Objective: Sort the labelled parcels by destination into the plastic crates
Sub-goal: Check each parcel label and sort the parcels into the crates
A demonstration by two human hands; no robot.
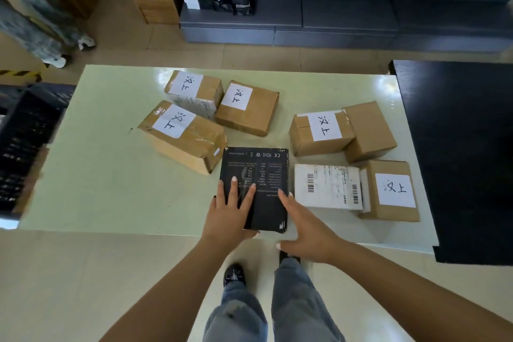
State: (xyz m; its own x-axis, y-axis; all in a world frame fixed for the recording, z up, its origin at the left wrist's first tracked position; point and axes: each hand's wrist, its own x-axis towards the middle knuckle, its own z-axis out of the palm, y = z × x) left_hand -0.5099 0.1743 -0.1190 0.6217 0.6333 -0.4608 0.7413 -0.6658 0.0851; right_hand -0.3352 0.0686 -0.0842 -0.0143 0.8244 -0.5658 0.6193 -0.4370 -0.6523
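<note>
At the far left edge of the frame stands a dark slatted plastic crate [26, 141], blurred. Your left hand [230, 211] lies on the black printed box [254, 189] at frame centre, fingers spread flat over its top and thumb under the near edge. Your right hand [304, 228] touches its right side with straight, slightly parted fingers. No destination label shows on this face, so probably turn it over before choosing a crate; lift with both palms, since the glossy card looks slippery. Right of it lies a white barcode-labelled parcel [327, 186] on the smooth pale green table [111, 175].
</note>
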